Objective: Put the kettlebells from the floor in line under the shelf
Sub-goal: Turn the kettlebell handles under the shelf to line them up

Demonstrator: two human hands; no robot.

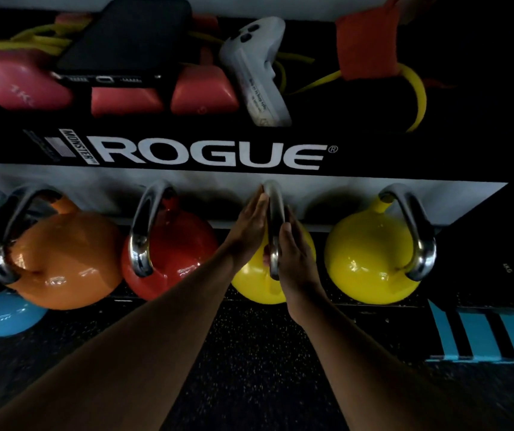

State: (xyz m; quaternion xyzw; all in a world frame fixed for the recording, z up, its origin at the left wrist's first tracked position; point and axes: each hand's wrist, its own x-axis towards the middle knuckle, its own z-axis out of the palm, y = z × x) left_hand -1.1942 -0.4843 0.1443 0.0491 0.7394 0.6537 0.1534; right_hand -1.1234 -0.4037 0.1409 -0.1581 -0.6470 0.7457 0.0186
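Observation:
Under the black shelf (358, 157) marked ROGUE, a row of kettlebells stands on the dark floor: orange (62, 253), red (174, 253), a yellow kettlebell (254, 286) and a second yellow one (370, 256). Each has a chrome handle. Both my hands are on the middle yellow kettlebell's handle. My left hand (247, 222) lies flat against the handle's left side with straight fingers. My right hand (296, 262) wraps the handle from the right, thumb around its near side. A blue kettlebell (3, 315) sits in front of the row at the far left.
On the shelf lie pink dumbbells (25, 82), a black phone (125, 42), a grey controller (255, 73), yellow bands and an orange cloth (367, 48). A blue board with black stripes (482, 334) lies on the speckled rubber floor (249, 353) at the right.

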